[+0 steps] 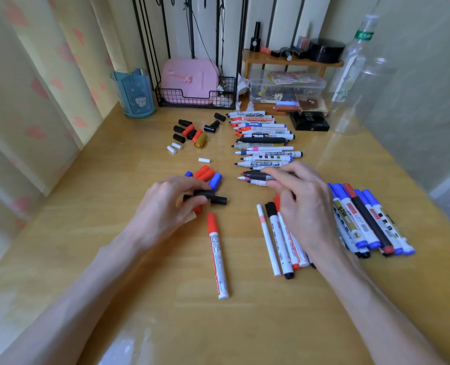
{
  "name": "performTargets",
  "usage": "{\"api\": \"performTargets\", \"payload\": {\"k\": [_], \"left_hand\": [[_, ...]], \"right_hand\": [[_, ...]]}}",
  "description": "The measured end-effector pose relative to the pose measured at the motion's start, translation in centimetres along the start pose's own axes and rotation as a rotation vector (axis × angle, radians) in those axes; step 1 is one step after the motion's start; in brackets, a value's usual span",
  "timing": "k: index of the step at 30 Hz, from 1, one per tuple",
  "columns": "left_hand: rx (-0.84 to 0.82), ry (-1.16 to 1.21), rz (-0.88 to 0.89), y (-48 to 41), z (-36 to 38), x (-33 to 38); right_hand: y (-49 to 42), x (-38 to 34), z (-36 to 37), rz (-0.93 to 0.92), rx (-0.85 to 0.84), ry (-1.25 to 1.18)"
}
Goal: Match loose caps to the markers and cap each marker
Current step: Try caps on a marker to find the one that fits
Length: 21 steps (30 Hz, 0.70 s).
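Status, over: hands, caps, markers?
Left hand pinches black cap. Right hand pinches uncapped black marker. Capped red marker lies between them, untouched.

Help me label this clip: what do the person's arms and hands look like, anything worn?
The left hand and right hand are bare: no gloves, rings, watch or bracelets visible. Both forearms are bare too, no sleeves in view.

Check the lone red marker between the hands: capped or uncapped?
Capped: the red marker wears a red cap on its far end.
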<state>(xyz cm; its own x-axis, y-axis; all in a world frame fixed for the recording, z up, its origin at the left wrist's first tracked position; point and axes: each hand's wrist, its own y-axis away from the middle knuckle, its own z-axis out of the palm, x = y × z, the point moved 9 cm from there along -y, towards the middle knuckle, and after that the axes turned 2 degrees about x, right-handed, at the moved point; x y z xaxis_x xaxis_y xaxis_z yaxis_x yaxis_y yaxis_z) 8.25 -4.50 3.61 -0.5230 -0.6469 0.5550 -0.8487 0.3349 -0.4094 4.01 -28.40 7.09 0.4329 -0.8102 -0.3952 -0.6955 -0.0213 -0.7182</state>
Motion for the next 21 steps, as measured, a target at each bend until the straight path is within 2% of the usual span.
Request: {"api": "performTargets", "payload": {"k": [4,7,13,21], "left_hand": [[-0.001,-0.059,0.092,0.1,1.1,1.0],[0.029,-0.064,0.054,-0.1,1.3,0.5],[-0.027,-0.206,0.027,-0.5,3.5,0.2],[-0.011,-0.157,0.061,-0.6,3.4,0.8]], "right_hand": [[0.0,-0.3,0.3,0.012,-0.027,0.027],[-0.1,-0.8,0.2,0.006,-0.037,0.023],[0.0,-1.0,0.5,0.009,-0.066,0.035],[0.4,-1.1,1.3,0.032,-0.132,0.084]]}}
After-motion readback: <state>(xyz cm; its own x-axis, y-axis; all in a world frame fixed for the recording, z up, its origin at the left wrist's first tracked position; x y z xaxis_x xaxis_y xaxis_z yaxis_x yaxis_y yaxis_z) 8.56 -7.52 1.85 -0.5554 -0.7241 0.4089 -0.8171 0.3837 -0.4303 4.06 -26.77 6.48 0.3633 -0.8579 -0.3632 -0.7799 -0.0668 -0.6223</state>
